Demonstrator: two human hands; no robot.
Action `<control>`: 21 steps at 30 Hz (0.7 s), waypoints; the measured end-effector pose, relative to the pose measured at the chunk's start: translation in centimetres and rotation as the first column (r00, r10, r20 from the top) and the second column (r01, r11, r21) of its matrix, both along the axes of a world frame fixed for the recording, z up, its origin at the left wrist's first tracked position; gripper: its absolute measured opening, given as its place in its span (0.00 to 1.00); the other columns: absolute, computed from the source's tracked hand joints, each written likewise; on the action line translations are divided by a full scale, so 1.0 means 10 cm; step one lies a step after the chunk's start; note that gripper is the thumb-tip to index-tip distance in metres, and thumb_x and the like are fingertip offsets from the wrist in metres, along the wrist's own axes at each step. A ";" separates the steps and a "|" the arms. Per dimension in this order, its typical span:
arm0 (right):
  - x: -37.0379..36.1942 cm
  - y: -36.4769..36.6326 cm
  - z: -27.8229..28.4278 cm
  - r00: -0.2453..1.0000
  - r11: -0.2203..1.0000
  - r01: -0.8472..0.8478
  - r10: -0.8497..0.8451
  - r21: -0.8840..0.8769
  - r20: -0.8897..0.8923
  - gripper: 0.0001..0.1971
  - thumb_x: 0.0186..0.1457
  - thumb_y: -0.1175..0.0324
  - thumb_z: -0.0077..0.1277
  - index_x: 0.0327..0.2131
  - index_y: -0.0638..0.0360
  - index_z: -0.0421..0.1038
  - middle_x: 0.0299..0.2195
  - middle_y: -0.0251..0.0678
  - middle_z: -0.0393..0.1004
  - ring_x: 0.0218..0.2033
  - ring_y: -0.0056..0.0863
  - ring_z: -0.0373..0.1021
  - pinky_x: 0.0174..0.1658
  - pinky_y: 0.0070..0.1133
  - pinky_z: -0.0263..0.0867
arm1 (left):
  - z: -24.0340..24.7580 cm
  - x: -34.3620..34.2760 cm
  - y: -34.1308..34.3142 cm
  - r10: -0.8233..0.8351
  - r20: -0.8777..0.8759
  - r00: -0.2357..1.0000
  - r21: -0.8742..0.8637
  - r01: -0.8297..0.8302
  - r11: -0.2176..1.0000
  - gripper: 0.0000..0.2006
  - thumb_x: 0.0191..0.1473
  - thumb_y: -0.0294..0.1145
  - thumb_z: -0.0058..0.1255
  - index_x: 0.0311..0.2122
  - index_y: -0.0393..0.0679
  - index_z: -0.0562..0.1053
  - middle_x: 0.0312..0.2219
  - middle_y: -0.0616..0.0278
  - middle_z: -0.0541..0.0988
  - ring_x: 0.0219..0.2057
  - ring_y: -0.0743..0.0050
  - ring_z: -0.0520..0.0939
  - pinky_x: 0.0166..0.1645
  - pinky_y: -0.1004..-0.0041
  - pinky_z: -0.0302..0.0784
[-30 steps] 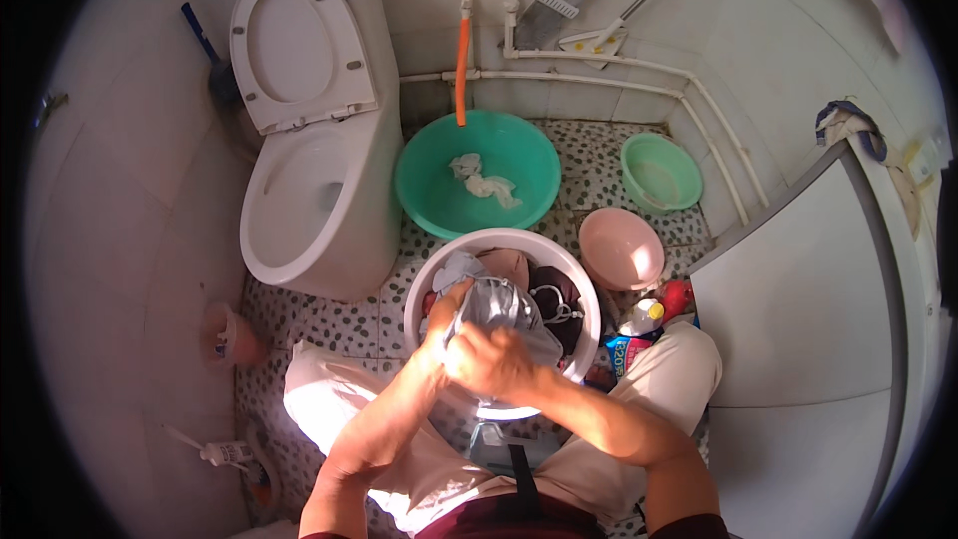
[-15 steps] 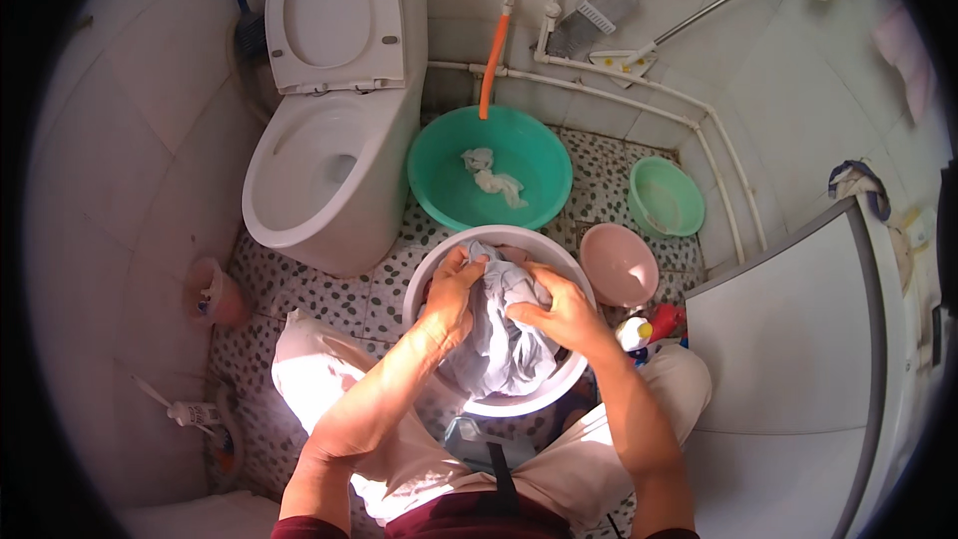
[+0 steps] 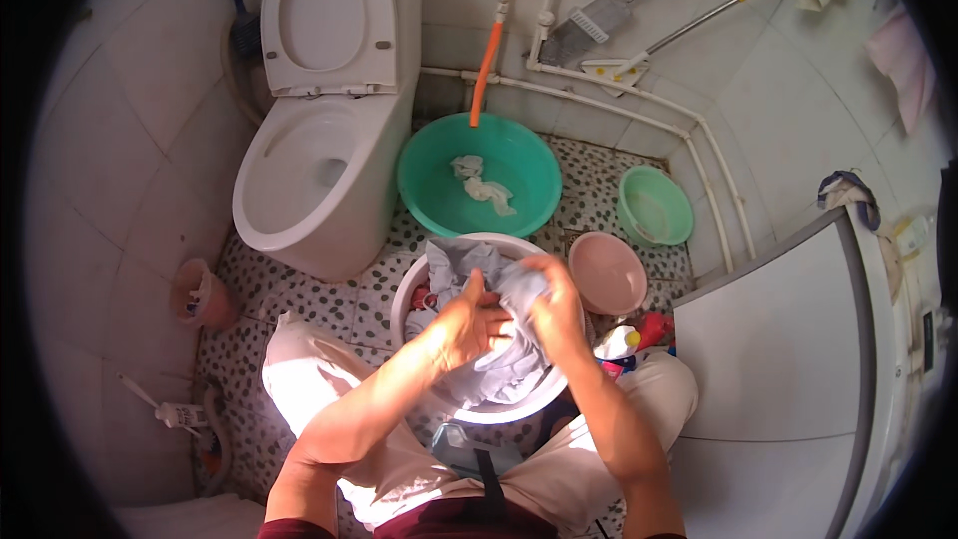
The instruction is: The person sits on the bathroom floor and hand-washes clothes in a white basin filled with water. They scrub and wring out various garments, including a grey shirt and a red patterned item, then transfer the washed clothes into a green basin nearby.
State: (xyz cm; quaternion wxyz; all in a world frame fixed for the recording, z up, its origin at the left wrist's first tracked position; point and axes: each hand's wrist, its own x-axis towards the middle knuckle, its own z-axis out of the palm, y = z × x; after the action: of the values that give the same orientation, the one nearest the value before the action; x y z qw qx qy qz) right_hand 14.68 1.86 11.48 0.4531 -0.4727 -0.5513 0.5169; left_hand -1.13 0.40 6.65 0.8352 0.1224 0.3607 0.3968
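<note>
A pale grey garment (image 3: 499, 379) lies bunched in a white basin (image 3: 403, 309) between my knees, with part of it lifted toward the basin's far rim. My right hand (image 3: 555, 311) is closed round a fold of the garment at the right side. To its left, my left hand (image 3: 464, 327) lies against the cloth, thumb raised and fingers stretched apart toward the right. Some reddish fabric (image 3: 423, 297) shows beneath at the basin's left inside. Just beyond stands a green basin (image 3: 419, 190) of water with a white cloth (image 3: 487, 192) in it.
A toilet (image 3: 329, 180) with raised lid stands at the far left. Orange hose (image 3: 485, 75) hangs over the green basin. On the right are a pink basin (image 3: 607, 271), a light green basin (image 3: 655, 206), a bottle (image 3: 617, 343) and a white panel (image 3: 778, 339). A pink bucket (image 3: 205, 297) sits left.
My left hand has loosened from the garment and its fingers have spread. My right hand has turned, gripping a fold. The garment's far part has spread toward the left rim. The view shifted slightly.
</note>
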 end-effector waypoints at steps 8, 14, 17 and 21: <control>-0.42 -0.35 -0.37 0.808 0.664 -0.382 -0.098 0.643 0.581 0.11 0.46 0.63 0.59 0.28 0.56 0.68 0.29 0.39 0.70 0.27 0.41 0.71 0.29 0.34 0.66 | -0.52 -0.08 0.11 0.062 0.462 0.885 0.022 -0.081 0.996 0.21 0.65 0.52 0.36 0.36 0.43 0.70 0.23 0.64 0.74 0.22 0.73 0.75 0.24 0.73 0.71; -0.38 0.01 -0.54 0.866 0.762 -0.095 -0.255 0.641 0.431 0.12 0.52 0.66 0.55 0.20 0.59 0.66 0.19 0.43 0.65 0.19 0.42 0.68 0.22 0.33 0.61 | -0.14 0.15 -0.11 0.301 -0.102 0.948 0.199 -0.277 0.940 0.18 0.66 0.45 0.34 0.42 0.41 0.71 0.32 0.60 0.77 0.34 0.72 0.78 0.39 0.69 0.77; -0.60 -0.52 -0.37 0.888 0.585 -0.309 -0.105 0.750 0.448 0.13 0.49 0.66 0.58 0.19 0.55 0.65 0.19 0.38 0.65 0.18 0.38 0.67 0.22 0.31 0.62 | 0.05 -0.05 -0.02 0.206 -0.405 0.891 0.116 -0.174 0.978 0.20 0.63 0.49 0.40 0.40 0.40 0.72 0.33 0.59 0.77 0.31 0.77 0.77 0.36 0.74 0.75; -0.24 0.10 -0.61 0.780 0.745 -0.184 -0.286 0.642 0.556 0.11 0.54 0.68 0.53 0.21 0.59 0.66 0.20 0.41 0.66 0.20 0.41 0.68 0.24 0.33 0.63 | 0.01 0.25 -0.07 0.414 0.052 0.909 -0.098 -0.408 0.908 0.18 0.60 0.43 0.45 0.40 0.34 0.71 0.31 0.54 0.78 0.30 0.63 0.79 0.39 0.65 0.76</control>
State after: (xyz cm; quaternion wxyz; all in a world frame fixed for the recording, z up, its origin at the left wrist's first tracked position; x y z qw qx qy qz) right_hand 12.32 2.84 5.42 0.3972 -0.4384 -0.8016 0.0859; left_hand 1.37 -0.25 6.71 0.7497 -0.0061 0.3646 0.5522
